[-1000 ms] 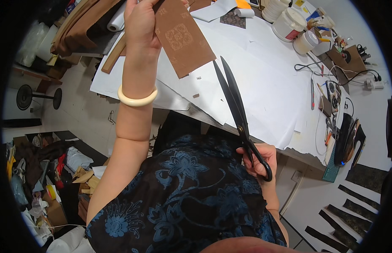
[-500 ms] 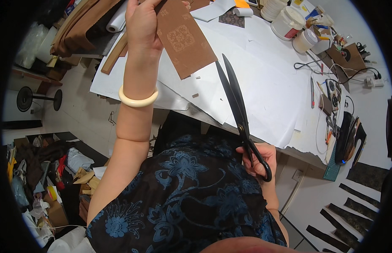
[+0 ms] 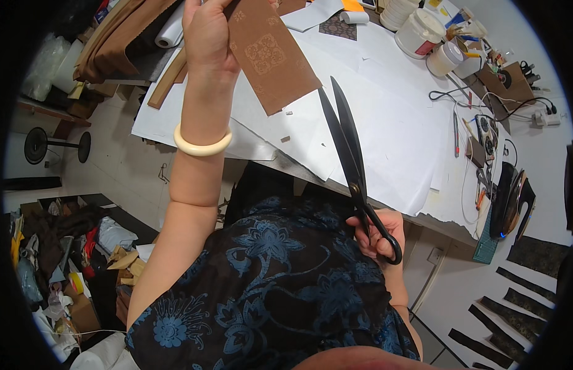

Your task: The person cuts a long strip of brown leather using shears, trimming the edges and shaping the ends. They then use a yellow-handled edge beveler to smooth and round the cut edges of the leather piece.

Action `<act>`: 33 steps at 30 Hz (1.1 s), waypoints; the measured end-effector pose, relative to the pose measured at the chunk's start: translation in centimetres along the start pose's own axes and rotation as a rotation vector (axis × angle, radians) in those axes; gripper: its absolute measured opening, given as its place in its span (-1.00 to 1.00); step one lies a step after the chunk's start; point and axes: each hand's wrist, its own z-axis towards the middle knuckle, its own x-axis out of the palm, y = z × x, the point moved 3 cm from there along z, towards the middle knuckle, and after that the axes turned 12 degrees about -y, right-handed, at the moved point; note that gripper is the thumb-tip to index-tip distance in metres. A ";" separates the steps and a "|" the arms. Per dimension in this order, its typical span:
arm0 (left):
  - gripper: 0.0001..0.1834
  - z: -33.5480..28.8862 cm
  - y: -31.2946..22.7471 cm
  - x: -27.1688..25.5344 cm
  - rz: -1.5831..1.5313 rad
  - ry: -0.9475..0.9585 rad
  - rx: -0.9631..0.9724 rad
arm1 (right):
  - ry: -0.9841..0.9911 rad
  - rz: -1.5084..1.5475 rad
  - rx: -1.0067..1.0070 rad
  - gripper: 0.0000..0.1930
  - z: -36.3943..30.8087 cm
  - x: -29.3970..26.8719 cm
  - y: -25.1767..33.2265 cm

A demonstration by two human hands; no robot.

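My left hand [image 3: 207, 38] reaches out over the table, closed on a stiff brown patterned piece [image 3: 275, 71], either leather or fabric. The piece hangs tilted, its lower corner over the white sheets, and its top runs past the upper edge of the picture. In my right hand [image 3: 385, 233], near the table's front edge, is a pair of large black scissors [image 3: 346, 145]. My fingers are in the handle loops. The blades point up and away, slightly parted, with one tip close to the right corner of the brown piece. Small offcuts [image 3: 286, 139] lie below the piece.
White paper [image 3: 391, 145] covers the table. White tubs [image 3: 420, 34] stand at the back right, with cables, tools and an iron-like device [image 3: 516, 206] along the right side. Brown cloth [image 3: 117, 37] and a wooden strip [image 3: 167, 80] lie at the left. Piled scraps [image 3: 83, 259] fill the lower left.
The scissors have shifted a little to the right, together with my right hand. The brown piece has tilted slightly, its lower corner moving right. My left arm has barely moved.
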 end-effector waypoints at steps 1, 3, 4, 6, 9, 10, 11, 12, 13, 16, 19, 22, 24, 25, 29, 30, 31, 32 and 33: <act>-0.73 0.0 0.0 0.0 -0.005 -0.001 0.005 | 0.002 0.009 0.004 -0.26 0.0 0.0 0.0; -0.74 -0.1 0.0 0.0 -0.015 -0.001 0.013 | 0.005 0.013 0.009 -0.26 -0.1 -0.1 -0.1; -0.75 -0.1 -0.1 0.0 -0.008 -0.006 0.015 | 0.008 0.007 0.012 -0.26 0.0 -0.1 0.0; -0.77 -0.2 -0.3 0.2 0.003 -0.009 0.020 | 0.008 -0.010 0.012 -0.27 -0.1 -0.1 0.1; -0.79 -0.1 -0.3 0.2 -0.005 0.009 0.034 | 0.008 -0.030 0.019 -0.28 -0.2 -0.2 0.2; -0.78 -0.2 -0.4 0.3 0.005 0.012 0.042 | 0.012 -0.029 0.018 -0.29 -0.2 -0.2 0.3; -0.78 -0.3 -0.6 0.4 0.015 0.014 0.050 | 0.016 -0.028 0.019 -0.30 -0.2 -0.2 0.3; -0.77 -0.4 -0.8 0.5 0.025 0.017 0.059 | 0.020 -0.022 0.021 -0.32 -0.2 -0.2 0.2; -0.76 -0.3 -0.8 0.5 0.017 0.034 0.059 | 0.023 -0.016 0.024 -0.33 -0.2 -0.3 0.2; -0.73 -0.2 -0.9 0.4 0.019 0.059 0.060 | 0.029 -0.029 0.013 -0.39 -0.2 -0.4 0.1; -0.70 -0.3 -1.3 0.6 0.052 0.046 0.067 | 0.012 -0.080 0.014 -0.47 -0.3 -0.7 0.1; -0.70 -0.2 -1.3 0.5 0.050 0.043 0.066 | 0.005 -0.098 0.012 -0.53 -0.4 -0.6 0.1; -0.70 -0.2 -1.3 0.5 0.042 0.050 0.071 | 0.016 -0.094 0.004 -0.55 -0.4 -0.6 0.0; -0.70 -0.2 -1.3 0.5 0.038 0.056 0.067 | 0.024 -0.093 -0.001 -0.55 -0.3 -0.7 -0.1; -0.69 -0.2 -1.4 0.5 0.032 0.056 0.068 | 0.031 -0.089 0.005 -0.56 -0.3 -0.6 -0.1; -0.69 -0.2 -1.5 0.5 0.033 0.052 0.074 | 0.027 -0.107 0.000 -0.56 -0.3 -0.6 -0.1; -0.70 -0.2 -1.5 0.4 0.033 0.056 0.071 | 0.022 -0.125 -0.005 -0.55 -0.3 -0.7 -0.1; -0.70 -0.1 -1.5 0.3 0.033 0.061 0.069 | 0.019 -0.142 -0.011 -0.55 -0.3 -0.7 -0.2; -0.70 0.0 -1.4 0.2 0.034 0.066 0.067 | 0.023 -0.142 -0.019 -0.55 -0.3 -0.7 -0.2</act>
